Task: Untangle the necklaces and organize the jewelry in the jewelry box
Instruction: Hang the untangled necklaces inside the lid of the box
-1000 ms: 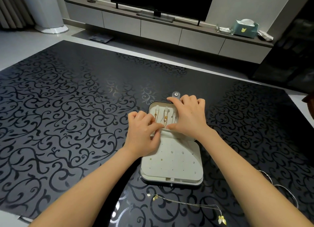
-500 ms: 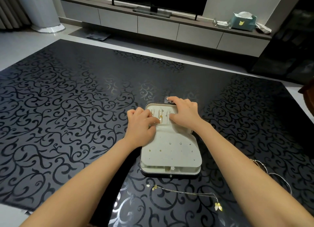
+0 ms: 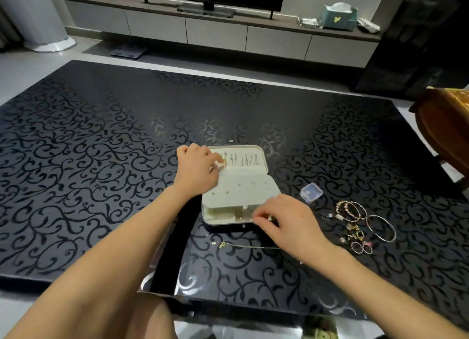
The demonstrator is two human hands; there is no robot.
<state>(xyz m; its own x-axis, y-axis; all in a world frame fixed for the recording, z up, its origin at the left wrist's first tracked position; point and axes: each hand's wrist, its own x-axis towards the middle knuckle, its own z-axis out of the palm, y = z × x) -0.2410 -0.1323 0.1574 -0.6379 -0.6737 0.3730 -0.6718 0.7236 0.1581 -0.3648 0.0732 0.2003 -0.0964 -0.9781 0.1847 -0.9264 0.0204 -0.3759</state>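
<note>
Right hand [image 3: 284,220] relocated from the lid to the near edge of the jewelry box [image 3: 228,228], which lies open at the middle of the surface [image 3: 101,186]; left hand [image 3: 196,167] unmoved at the lid's left side. Left grip: thumb and forefinger apparently closed on the leftmost chain [image 3: 224,159] of the row hung in the lid. Right grip: fingertips drawn together at the near right rim, below the raised earring panel [image 3: 241,189]; what they hold, if anything, cannot be told. Hazards, as judged: a tug from the left hand could slip that chain off its hook and across its neighbours, tangling them again. The panel, if dropped, could trap a chain. The loose necklace [image 3: 243,246], just in front of the box, runs under the right wrist and could be dragged. The clear case [image 3: 311,192] and the heap of bangles and rings [image 3: 355,222], right of the box, could be scattered by a sweep of that arm. Surface: glossy black, scroll-patterned, reflective; fine chain shows poorly on it. Room: white column unit [image 3: 38,16] far left; low cabinet [image 3: 215,31]; tissue box [image 3: 340,16]; wooden chair [image 3: 446,130] at right.
</note>
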